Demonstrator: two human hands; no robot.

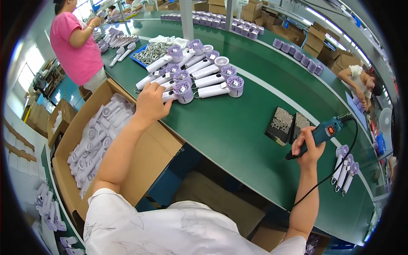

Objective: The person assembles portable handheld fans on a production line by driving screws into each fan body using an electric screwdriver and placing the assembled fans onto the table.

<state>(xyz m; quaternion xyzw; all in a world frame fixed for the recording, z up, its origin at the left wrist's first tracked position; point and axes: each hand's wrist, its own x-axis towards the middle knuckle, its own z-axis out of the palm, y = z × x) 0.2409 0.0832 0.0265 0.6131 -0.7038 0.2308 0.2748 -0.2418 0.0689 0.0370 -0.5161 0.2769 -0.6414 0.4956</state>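
Note:
My left hand (152, 103) is closed around the white handle of a handheld fan (183, 92) with a round lilac head, at the near edge of a cluster of such fans. Next to it lies another handheld fan (221, 89), and several more are stacked behind. My right hand (309, 148) grips a teal and black electric screwdriver (324, 132), its tip pointing left and down above the green table (238, 140). Beyond the screwdriver tip sit two black trays of small screws (280, 123), side by side.
An open cardboard box (163, 146) of white fan parts stands at my left. A blue tray (139, 56) holds metal rings. A black cable (338, 172) runs past my right forearm. Three fans (345, 168) lie at the right. Co-workers (76, 42) work along the line.

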